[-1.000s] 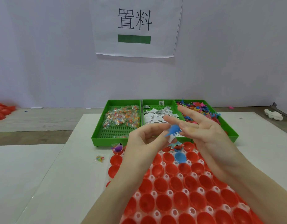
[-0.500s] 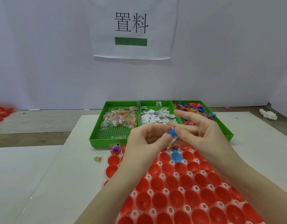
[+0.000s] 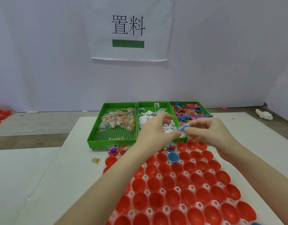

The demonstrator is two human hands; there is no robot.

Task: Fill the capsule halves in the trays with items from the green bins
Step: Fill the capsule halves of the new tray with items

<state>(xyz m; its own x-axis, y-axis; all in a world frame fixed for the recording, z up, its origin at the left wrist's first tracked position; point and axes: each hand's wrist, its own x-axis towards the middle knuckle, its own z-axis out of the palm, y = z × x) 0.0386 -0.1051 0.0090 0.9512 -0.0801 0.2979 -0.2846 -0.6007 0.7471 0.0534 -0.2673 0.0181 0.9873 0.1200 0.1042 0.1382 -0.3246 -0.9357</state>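
Note:
A white tray (image 3: 145, 191) full of red capsule halves (image 3: 168, 182) lies in front of me, with one empty blue half (image 3: 173, 157) in its far rows. Three green bins stand behind it: the left bin (image 3: 112, 137) holds clear bead packets, the middle bin (image 3: 153, 105) white paper slips, the right bin (image 3: 203, 108) colourful plastic figures. My left hand (image 3: 153, 131) and my right hand (image 3: 209, 132) meet above the tray's far edge. Together they pinch a small blue toy (image 3: 183, 128) and a white slip.
Two capsule halves at the tray's far left corner hold items, one a purple toy (image 3: 113, 150). A loose bead packet (image 3: 95, 160) lies on the white table left of the tray. Red capsule halves (image 3: 0, 115) lie far left, a white object (image 3: 264, 114) far right.
Both hands moved slightly right and away from me, still holding the blue toy between them. My right hand's fingers, spread a second ago, have curled onto the toy.

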